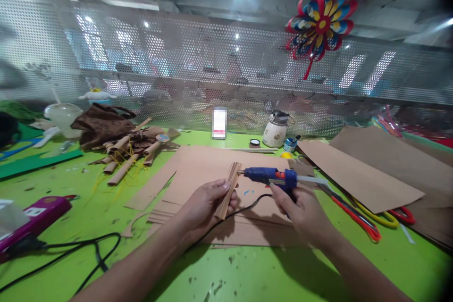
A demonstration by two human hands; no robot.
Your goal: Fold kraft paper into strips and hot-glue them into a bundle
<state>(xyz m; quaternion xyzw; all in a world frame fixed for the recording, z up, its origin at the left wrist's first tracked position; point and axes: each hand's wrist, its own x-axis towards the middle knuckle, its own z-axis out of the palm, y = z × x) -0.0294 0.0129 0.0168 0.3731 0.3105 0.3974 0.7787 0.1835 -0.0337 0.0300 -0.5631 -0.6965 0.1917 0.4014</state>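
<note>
My left hand [208, 203] holds a narrow bundle of pleated brown paper [228, 192], tilted with its far end up and to the right. In my right hand [300, 207] is a blue hot glue gun [267, 175], its handle wrapped by my fingers. The metal nozzle points left and sits at the upper end of the pleated paper; I cannot tell whether it touches. A whitish glue stick [313, 180] sticks out of the gun's back. Below both hands lies a stack of brown paper sheets [198, 163].
Rolled brown paper pieces [122, 170] with yellow strands and a brown bag [101, 125] lie left. A purple power strip [38, 219] and black cords sit near left. Scissors [384, 212], a red cutter [368, 231] and brown sheets [361, 170] lie right. A white bottle [274, 130] stands behind.
</note>
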